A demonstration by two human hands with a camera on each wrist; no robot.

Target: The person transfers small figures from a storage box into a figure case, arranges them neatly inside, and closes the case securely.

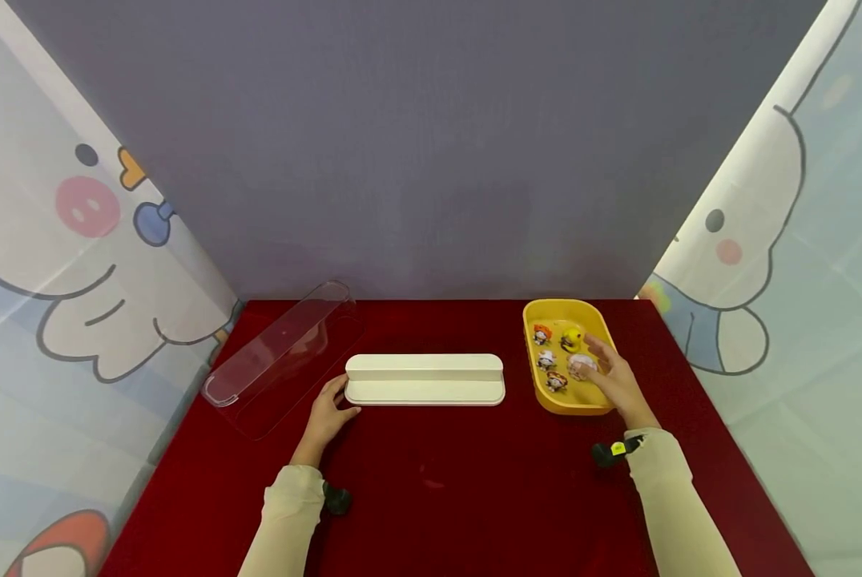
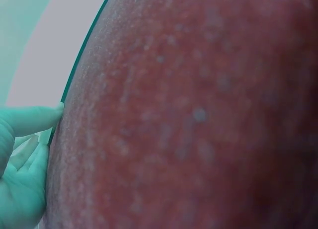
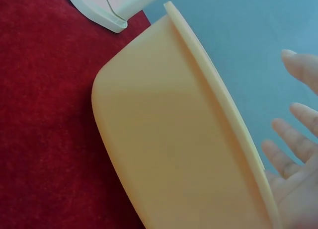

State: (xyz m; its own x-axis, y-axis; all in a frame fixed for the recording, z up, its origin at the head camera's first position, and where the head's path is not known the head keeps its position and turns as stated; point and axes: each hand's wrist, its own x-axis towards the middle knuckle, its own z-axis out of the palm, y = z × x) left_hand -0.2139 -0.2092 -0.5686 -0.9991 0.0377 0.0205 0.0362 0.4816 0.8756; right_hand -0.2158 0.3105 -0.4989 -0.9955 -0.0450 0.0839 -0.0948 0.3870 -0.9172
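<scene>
A person's right hand (image 1: 614, 377), fingers spread and holding nothing, hovers over a yellow plastic tub (image 1: 597, 316) of small toy figures (image 1: 555, 359) at the right of a red cloth-covered table (image 1: 438, 481); the left hand (image 1: 328, 414), fingers relaxed, touches the near-left end of a white stepped plastic stand (image 1: 425, 380) at centre, a clear plastic cover (image 1: 279, 353) lying far left

Your desk (image 1: 431, 481) covered in deep red cloth, a plain white stepped stand (image 1: 424, 379) at its middle, a clear see-through cover (image 1: 279, 353) left of the stand, a yellow tray (image 1: 595, 314) right of it, your cream sleeves (image 1: 665, 481), a flat grey backdrop (image 1: 431, 144).
</scene>
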